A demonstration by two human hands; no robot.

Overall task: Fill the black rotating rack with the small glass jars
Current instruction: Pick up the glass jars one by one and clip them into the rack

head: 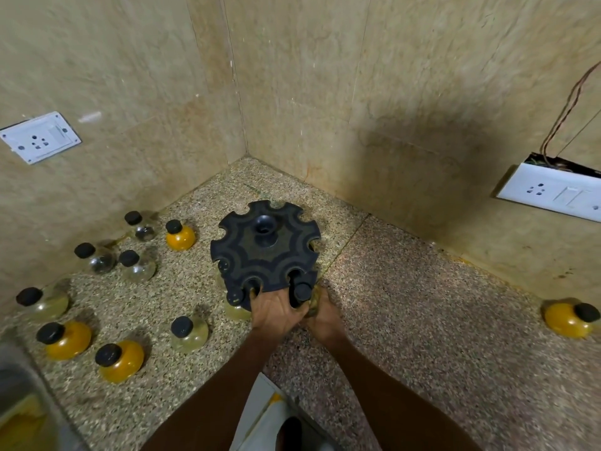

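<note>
The right hand (325, 315) is curled around a small glass jar (307, 299) whose black cap shows at the rack's near edge, at about five o'clock on the disc, apparently seating the jar's neck into one of the open notches. The left hand (276, 309) sits just beside it at six o'clock, fingers hooked over the rim of the black rotating rack (265, 247) and into a notch; I judge it grips the rack to stop it turning while the jar goes in, since a free-spinning disc would slide away from the push. Another jar (235, 304) with pale contents hangs or stands at about seven o'clock under the rim, touching the left hand's side; whether it is fully seated I cannot tell. The remaining notches round the top look unfilled, so the task seems early. Out on the speckled counter (422, 320), the spare jars lie well apart from the rack from eight to ten o'clock: three with yellow contents (122, 361), several clear ones (136, 266), all upright and within the left hand's reach. One lone yellow jar (569, 319) stands far off at three o'clock, near a wall socket (553, 193).
</note>
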